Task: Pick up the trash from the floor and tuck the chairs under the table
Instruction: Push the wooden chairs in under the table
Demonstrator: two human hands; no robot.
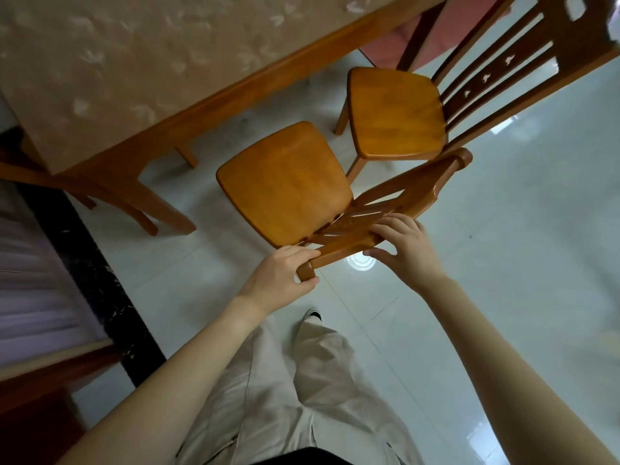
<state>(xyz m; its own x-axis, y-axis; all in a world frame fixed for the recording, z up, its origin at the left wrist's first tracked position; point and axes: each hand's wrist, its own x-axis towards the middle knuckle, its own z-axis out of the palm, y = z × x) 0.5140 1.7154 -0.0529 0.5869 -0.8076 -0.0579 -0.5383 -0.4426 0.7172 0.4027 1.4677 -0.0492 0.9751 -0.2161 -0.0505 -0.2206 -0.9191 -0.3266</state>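
Observation:
A wooden chair (285,186) with an orange-brown seat stands in front of me, its seat facing the table (208,105) and outside the table's edge. My left hand (281,273) grips the left end of the chair's top rail. My right hand (406,243) holds the same rail further right, fingers over the top and thumb underneath. A second wooden chair (399,112) stands to the right, also pulled out from the table. No trash shows on the floor.
The table has a patterned beige top and wooden legs (157,206) at the left. A pink cushioned seat (406,38) sits beyond the table's right end. White glossy tiles (503,263) spread right. A dark floor strip (100,290) and furniture lie at left.

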